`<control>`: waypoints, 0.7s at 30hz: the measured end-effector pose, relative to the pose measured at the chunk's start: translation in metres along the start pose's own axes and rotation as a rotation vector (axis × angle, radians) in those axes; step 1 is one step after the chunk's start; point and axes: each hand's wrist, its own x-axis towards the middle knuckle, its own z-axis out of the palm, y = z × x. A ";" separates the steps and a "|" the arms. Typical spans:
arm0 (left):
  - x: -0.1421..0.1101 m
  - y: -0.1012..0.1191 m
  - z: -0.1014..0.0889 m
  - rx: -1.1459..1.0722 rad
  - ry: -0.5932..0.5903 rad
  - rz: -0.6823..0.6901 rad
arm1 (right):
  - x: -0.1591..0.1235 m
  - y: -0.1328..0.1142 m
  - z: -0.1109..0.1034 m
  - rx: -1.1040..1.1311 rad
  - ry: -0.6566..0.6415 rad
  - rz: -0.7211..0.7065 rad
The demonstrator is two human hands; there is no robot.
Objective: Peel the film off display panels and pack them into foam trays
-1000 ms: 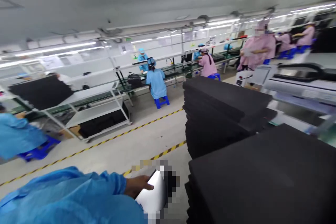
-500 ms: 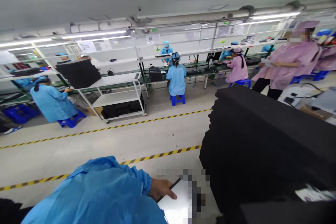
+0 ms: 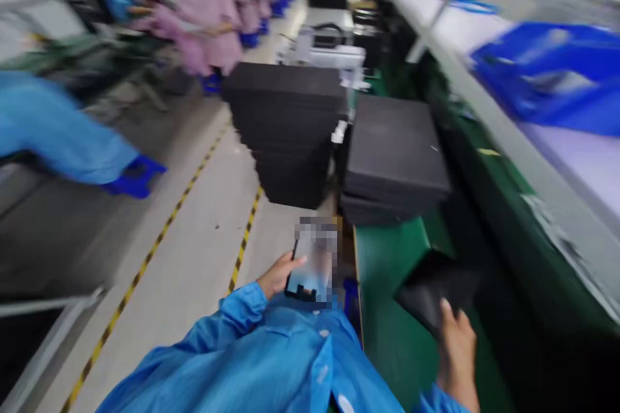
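Observation:
My left hand (image 3: 278, 275) grips the near left edge of a flat, glossy panel (image 3: 303, 268) with a black border, in front of my blue smock. Its bright face mirrors light, and part of it is blurred out. To the right, my right hand (image 3: 455, 345) is closed on a thin black rectangular sheet (image 3: 429, 290), fingers at its near edge. That sheet is tilted above the green bench surface (image 3: 392, 310); motion smears its right side. Past it on the bench sits a pile of black slabs (image 3: 394, 148).
A tall stack of black slabs (image 3: 285, 135) stands ahead, left of the bench. A blue bin (image 3: 547, 74) lies on the shelf (image 3: 489, 22) at right. Seated and standing workers line the left. A yellow-black floor stripe (image 3: 159, 239) runs along the aisle.
My view has swung right, from the aisle to the green bench. The panel stays in my left hand. My right hand, unseen before, now shows with a black sheet.

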 end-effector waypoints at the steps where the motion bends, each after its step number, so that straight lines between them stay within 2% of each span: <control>1: -0.006 0.002 -0.006 0.046 -0.057 -0.014 | -0.044 0.012 -0.014 0.027 0.087 0.091; 2: -0.013 0.003 -0.011 0.090 -0.115 -0.026 | -0.084 0.019 -0.019 0.084 0.145 0.167; 4: -0.030 0.001 -0.021 0.167 -0.222 -0.053 | -0.150 0.021 -0.011 0.250 0.180 0.248; 7: -0.060 -0.010 -0.036 0.260 -0.319 -0.097 | -0.221 0.011 0.013 0.403 0.151 0.223; 11: -0.095 -0.030 -0.047 0.319 -0.439 -0.204 | -0.301 0.002 0.024 0.416 0.170 0.184; 13: -0.109 -0.040 -0.046 0.346 -0.500 -0.255 | -0.340 0.002 0.020 0.372 0.219 0.176; 16: -0.130 -0.054 -0.040 0.386 -0.576 -0.302 | -0.396 0.005 0.006 0.179 0.335 0.146; 18: -0.142 -0.063 -0.036 0.411 -0.616 -0.343 | -0.429 0.007 -0.009 0.024 0.408 0.035; 21: -0.158 -0.079 -0.030 0.508 -0.625 -0.425 | -0.473 0.004 -0.040 -0.203 0.373 -0.312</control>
